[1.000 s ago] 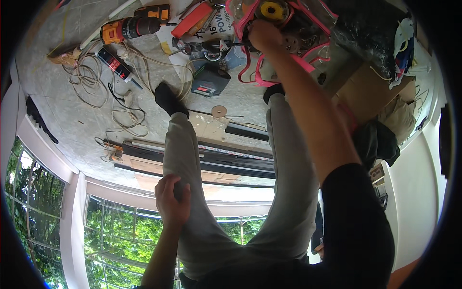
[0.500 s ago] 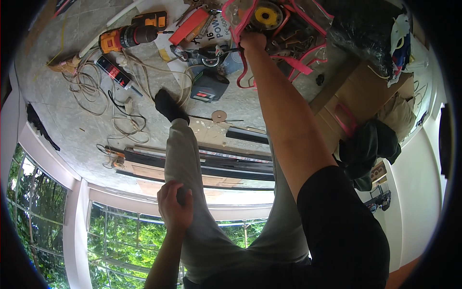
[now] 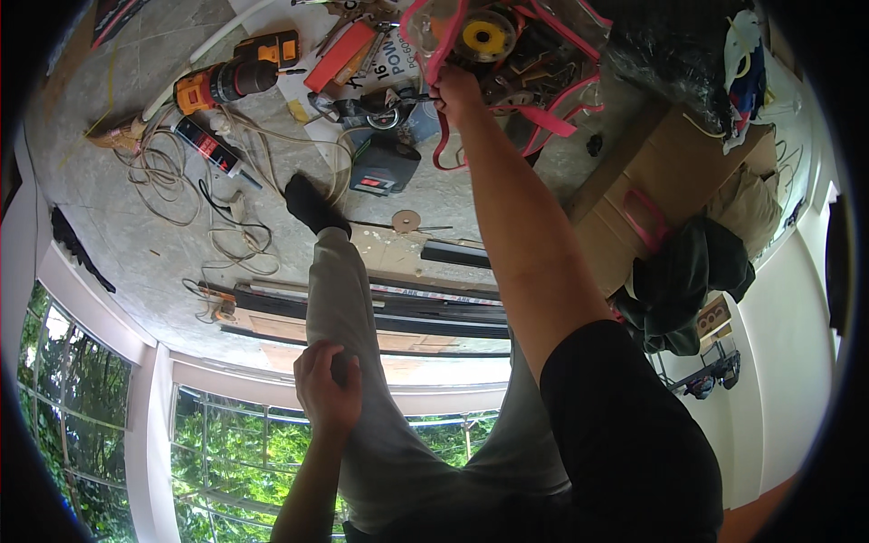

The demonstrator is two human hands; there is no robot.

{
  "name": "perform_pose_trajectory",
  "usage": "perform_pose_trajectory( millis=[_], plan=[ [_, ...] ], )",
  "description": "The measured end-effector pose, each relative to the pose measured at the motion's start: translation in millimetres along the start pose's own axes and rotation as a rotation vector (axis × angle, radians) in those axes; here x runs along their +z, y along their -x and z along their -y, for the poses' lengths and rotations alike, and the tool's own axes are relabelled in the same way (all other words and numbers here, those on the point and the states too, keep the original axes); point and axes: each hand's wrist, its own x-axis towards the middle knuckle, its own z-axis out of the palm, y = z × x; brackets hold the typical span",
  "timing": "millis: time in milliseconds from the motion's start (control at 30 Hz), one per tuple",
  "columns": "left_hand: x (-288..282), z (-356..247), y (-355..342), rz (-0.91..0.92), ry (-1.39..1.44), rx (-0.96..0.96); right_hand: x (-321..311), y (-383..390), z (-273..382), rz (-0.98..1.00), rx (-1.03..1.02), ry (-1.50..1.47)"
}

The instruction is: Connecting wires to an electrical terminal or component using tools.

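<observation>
My right hand [image 3: 458, 92] is closed at the near-left edge of a clear bag [image 3: 597, 83] with pink trim, its fingers curled at the pink edging. A dark piece pokes out on the left of these fingers; I cannot tell what it belongs to. Inside the bag lie a yellow-centred round reel [image 3: 484, 36] and a jumble of tools. My left hand [image 3: 328, 385] rests against my left leg, fingers curled round a small dark object [image 3: 341, 369] mostly hidden by them. Just left of the bag are a grey-and-black angle tool [image 3: 385, 113] and a black battery-like block [image 3: 385, 165].
An orange-black cordless drill [image 3: 217, 86], a sealant tube [image 3: 210, 147] and looped cables [image 3: 167, 172] lie at the left. A thin disc [image 3: 406, 222] and long dark strips [image 3: 425, 319] are nearer me. Cardboard [image 3: 625, 195] and dark cloth [image 3: 683, 281] lie at the right.
The view has shifted slightly, so the floor things sit a little further left. My right hand stays at the bag's edge, and my left hand has not moved.
</observation>
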Motion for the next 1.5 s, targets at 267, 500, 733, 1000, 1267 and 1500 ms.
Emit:
perform_pose_trajectory(
  millis=[267,500,733,1000,1267,1500],
  plan=[
    [15.7,-17.5,-9.6,0.012,0.071,0.088,-50.9,43.1,35.2,0.14,-0.221,0.497],
    [8.9,-17.5,-10.1,0.03,0.062,0.077,-96.5,87.4,69.0,0.187,-0.187,0.777],
    [10.5,-13.5,-8.5,0.008,0.072,0.086,-87.2,67.6,75.8,-0.282,-1.117,1.405],
    [11.7,-13.2,-6.2,0.012,0.105,0.05,-69.5,35.2,86.2,-0.022,-1.189,2.038],
    [13.2,-3.6,-2.7,-0.016,0.106,0.068,-79.2,67.1,147.3,0.521,-1.51,1.914],
    [12.0,-5.5,-1.9,-0.012,0.109,0.068,-97.7,122.6,178.1,0.223,-1.396,2.008]
  ],
)
